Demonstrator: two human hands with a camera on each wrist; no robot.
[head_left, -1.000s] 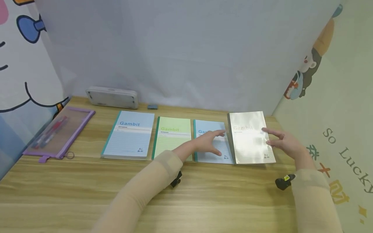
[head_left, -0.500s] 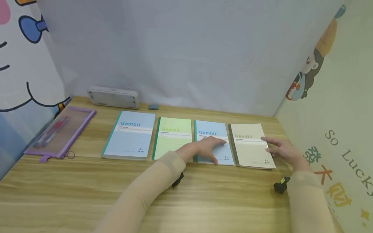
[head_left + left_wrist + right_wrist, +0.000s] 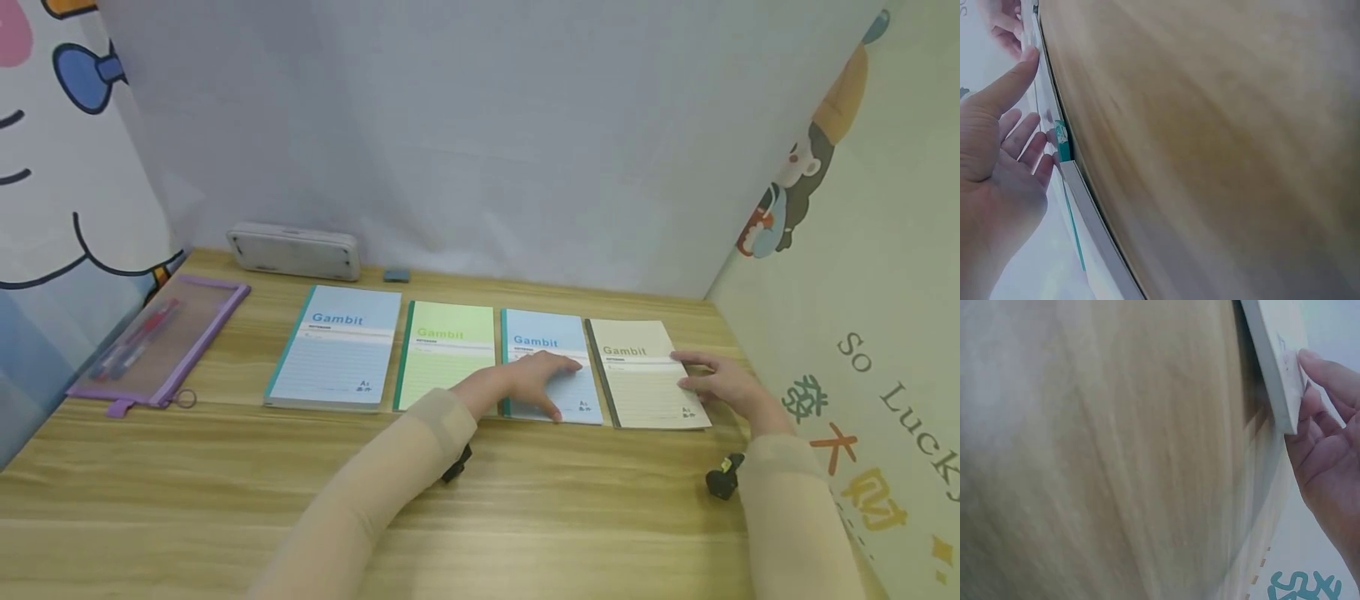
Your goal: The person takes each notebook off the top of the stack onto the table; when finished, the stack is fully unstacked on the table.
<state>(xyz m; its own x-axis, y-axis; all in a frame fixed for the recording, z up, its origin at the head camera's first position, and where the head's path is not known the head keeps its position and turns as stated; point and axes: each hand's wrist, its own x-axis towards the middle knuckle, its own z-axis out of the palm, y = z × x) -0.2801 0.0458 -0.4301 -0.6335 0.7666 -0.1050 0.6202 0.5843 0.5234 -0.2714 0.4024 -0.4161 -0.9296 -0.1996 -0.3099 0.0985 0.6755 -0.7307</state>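
Four "Gambit" notebooks lie in a row on the wooden table. Farthest right is a cream notebook (image 3: 637, 379) with a dark spine; my right hand (image 3: 723, 385) holds it by its right edge. In the right wrist view, thumb and fingers meet at the side of the cream notebook (image 3: 1279, 369). Over the smaller blue notebook (image 3: 551, 329) my left hand (image 3: 534, 383) rests with fingers spread, hiding part of its cover. Left of it are a green notebook (image 3: 450, 342) and a thicker blue notebook (image 3: 333, 358). The left wrist view shows the left hand (image 3: 1004, 150) with loose fingers.
A purple-edged mesh pouch (image 3: 161, 342) with pens lies at the far left, a ring at its corner. Behind the notebooks stand a white case (image 3: 292, 252) and a small grey-blue block (image 3: 396, 276). A white curtain (image 3: 450, 150) closes off the back.
The cream notebook, tilted up and shiny a second ago, has come down flat and shifted slightly left with my right hand. The left hand has lowered onto the smaller blue notebook.
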